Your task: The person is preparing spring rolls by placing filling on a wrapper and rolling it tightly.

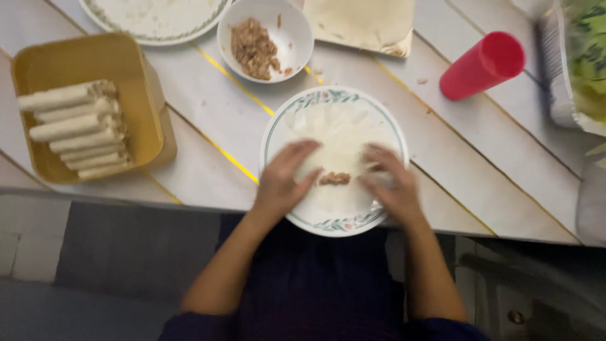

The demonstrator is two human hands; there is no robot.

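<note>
- White planks with yellow seams make up the surface (208, 120), and we sit at its near edge.
- At far left a yellow tray (136, 82) holds a row of finished rolls (72, 126), lying side by side.
- Our plate (278, 126), floral-rimmed, sits at the near edge; a red cup (483, 65) lies tipped to the right, a bowl (297, 35) of brown filling just beyond.
- On the plate lies the wrapper (338, 136): thin, pale, limp, likely easy to tear, so we judge it best lifted by its near edge, lightly.
- A small filling lump (334, 179) rests on it, between our hands.
- Our left hand (284, 183) and right hand (391, 183) press down with curled fingers, pinching the wrapper's near edge beside the lump.
</note>
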